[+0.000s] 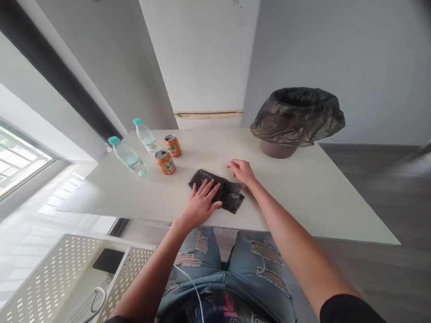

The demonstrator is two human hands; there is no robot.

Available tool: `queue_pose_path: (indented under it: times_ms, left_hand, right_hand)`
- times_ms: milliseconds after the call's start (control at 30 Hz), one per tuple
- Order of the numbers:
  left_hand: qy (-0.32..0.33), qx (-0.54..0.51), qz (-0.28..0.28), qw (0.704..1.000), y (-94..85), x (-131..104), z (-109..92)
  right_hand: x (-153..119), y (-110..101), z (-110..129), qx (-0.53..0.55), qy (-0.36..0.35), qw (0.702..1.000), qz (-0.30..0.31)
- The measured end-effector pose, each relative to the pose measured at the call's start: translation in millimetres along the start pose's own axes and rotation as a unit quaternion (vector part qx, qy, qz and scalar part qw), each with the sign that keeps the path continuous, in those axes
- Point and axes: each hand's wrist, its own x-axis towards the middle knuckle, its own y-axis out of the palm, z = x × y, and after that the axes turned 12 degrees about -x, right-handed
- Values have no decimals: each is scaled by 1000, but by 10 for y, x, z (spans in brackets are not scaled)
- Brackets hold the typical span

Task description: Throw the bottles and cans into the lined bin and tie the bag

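A black plastic bag [233, 197], folded into a flat strip, lies on the table in front of me. My left hand [200, 204] rests flat on it, fingers spread, covering part of its left half. Just beyond the bag's right end, my right hand [241, 170] sits on the tabletop with its fingers curled in. Nothing shows in the right hand, and its wrist is close beside the bag's edge.
Two orange drink cans [165, 162] and two clear bottles with teal caps [130, 158] stand on the white table [311, 195] at left. A brown bin [278, 149] lined with a black bag [300, 121] stands at back right. A perforated white basket [44, 281] is at lower left.
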Motion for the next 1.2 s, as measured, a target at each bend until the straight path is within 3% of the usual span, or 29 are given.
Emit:
queue_pose_path:
  times_ms: [167, 233, 300, 367, 433, 500, 600, 700, 767, 900, 967, 1100, 1200]
  left_hand:
    - [42, 16, 41, 998, 71, 262, 142]
    - [44, -3, 6, 999, 44, 311, 212]
    - [-24, -28, -97, 995, -30, 355, 321]
    - [-145, -32, -195, 969, -133, 419, 465]
    - [-253, -22, -205, 945, -225, 506, 603]
    - [-298, -25, -151, 942, -280, 604, 691]
    - [-272, -41, -75, 959, -312, 756, 723]
    - [-238, -41, -64, 968, -401, 918, 734]
    - [-228, -42, -78, 970, -533, 1021, 761]
    - [-197, -46, -112, 973, -860, 1151, 763]
    - [-162, -54, -139, 975, -960, 1152, 683]
    - [-95, -69, -175, 977, -923, 1028, 415]
    - [-72, -39, -184, 979, -763, 889, 277]
  right_hand:
    - [1, 17, 16, -19, -92, 995, 38]
    - [8, 23, 19, -21, -115, 992, 36]
    - [17, 26, 17, -12, -110, 993, 41]
    - [25, 29, 14, -7, -94, 994, 50]
    - [30, 32, 17, -11, -86, 994, 60]
    - [24, 24, 33, -18, -88, 994, 63]
    - [-23, -38, 90, -24, -117, 992, 33]
    - [-119, -152, 177, 28, -158, 987, 15]
    - [-179, -204, 235, 87, -192, 975, 76]
    - [-216, -149, 304, 146, -250, 920, 263]
    - [-206, -83, 314, 143, -249, 909, 303]
    - [-197, -35, 316, 149, -231, 908, 317]
    - [-181, -54, 288, 178, -219, 927, 247]
